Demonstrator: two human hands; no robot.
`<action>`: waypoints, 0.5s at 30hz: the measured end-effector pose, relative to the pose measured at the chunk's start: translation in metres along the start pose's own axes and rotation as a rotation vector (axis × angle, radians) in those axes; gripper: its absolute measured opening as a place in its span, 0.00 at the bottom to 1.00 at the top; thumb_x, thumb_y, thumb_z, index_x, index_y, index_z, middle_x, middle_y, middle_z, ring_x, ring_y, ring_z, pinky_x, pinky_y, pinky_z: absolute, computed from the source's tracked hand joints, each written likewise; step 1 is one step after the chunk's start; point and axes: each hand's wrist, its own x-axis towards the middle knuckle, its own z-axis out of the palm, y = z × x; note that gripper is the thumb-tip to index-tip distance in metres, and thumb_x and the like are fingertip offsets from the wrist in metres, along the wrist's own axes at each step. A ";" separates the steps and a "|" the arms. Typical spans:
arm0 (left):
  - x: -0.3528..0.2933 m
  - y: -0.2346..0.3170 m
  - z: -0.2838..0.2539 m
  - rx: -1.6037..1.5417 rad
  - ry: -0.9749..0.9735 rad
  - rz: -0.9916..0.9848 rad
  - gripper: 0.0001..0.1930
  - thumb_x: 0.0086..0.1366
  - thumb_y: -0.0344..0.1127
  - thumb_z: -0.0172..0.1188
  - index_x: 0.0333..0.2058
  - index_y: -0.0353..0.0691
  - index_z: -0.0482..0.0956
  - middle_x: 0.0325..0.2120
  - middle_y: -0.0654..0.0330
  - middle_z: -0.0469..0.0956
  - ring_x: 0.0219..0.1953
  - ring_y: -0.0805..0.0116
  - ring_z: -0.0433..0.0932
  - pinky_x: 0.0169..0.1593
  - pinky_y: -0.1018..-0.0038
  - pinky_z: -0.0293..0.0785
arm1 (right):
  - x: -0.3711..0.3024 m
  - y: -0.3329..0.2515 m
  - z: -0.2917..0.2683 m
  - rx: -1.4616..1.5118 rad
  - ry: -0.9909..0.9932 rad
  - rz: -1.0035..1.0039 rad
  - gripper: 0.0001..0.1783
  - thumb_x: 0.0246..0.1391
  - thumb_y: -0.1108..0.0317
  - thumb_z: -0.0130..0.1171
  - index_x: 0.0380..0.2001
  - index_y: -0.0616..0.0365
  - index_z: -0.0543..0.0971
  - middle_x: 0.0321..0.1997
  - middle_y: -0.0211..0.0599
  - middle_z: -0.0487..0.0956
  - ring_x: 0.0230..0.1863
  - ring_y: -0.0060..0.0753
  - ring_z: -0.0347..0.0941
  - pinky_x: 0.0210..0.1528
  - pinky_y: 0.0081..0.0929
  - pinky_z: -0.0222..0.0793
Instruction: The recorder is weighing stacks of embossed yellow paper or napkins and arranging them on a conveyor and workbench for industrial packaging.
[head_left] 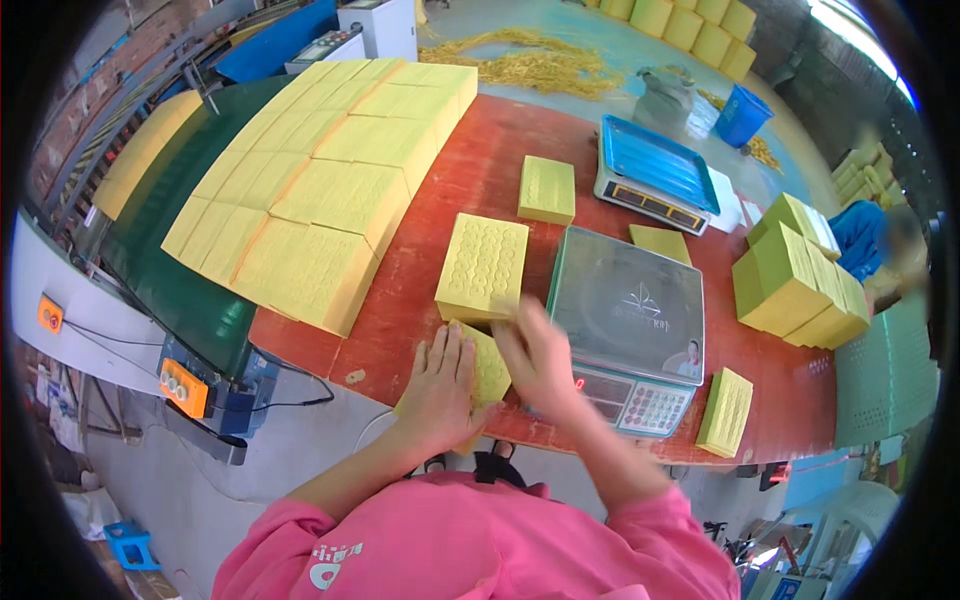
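Note:
My left hand (pixel 440 388) lies flat, fingers stretched out, on a yellow paper stack (pixel 489 364) at the table's near edge. Part of that stack is hidden under the hand. Just right of it, my right hand (pixel 540 358) reaches to the near right corner of a thicker yellow stack (pixel 484 258), embossed with rows of round shapes. Its fingertips are blurred, so whether they grip anything cannot be made out. Beside this hand stands a digital scale (pixel 625 310) with a grey plate. A smaller yellow stack (pixel 547 188) sits farther back.
Rows of yellow paper stacks (pixel 330 180) cover the red table's (pixel 400 290) left side. A second scale with a blue tray (pixel 655 165) stands at the back. More stacks (pixel 800 280) are at right, near another person (pixel 880 250). One small stack (pixel 725 412) lies right of the scale.

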 end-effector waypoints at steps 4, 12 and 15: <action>-0.015 -0.003 -0.006 -0.044 0.027 0.129 0.49 0.58 0.63 0.58 0.61 0.20 0.59 0.64 0.31 0.54 0.67 0.37 0.52 0.68 0.45 0.49 | -0.157 -0.001 0.018 0.564 -0.014 0.688 0.10 0.63 0.74 0.49 0.41 0.65 0.78 0.36 0.39 0.82 0.40 0.31 0.79 0.40 0.27 0.74; -0.029 -0.005 -0.013 0.002 0.017 0.155 0.48 0.57 0.61 0.60 0.62 0.25 0.59 0.65 0.37 0.55 0.66 0.37 0.55 0.66 0.48 0.54 | -0.203 0.031 0.126 1.437 0.136 0.845 0.24 0.67 0.60 0.47 0.59 0.66 0.67 0.55 0.44 0.76 0.56 0.36 0.73 0.57 0.35 0.68; -0.039 -0.013 -0.008 -0.087 0.020 0.105 0.45 0.58 0.60 0.60 0.63 0.29 0.60 0.65 0.41 0.56 0.65 0.37 0.57 0.64 0.49 0.58 | -0.202 0.025 0.116 1.545 0.087 0.929 0.25 0.67 0.60 0.48 0.61 0.65 0.66 0.57 0.41 0.75 0.58 0.35 0.71 0.60 0.35 0.66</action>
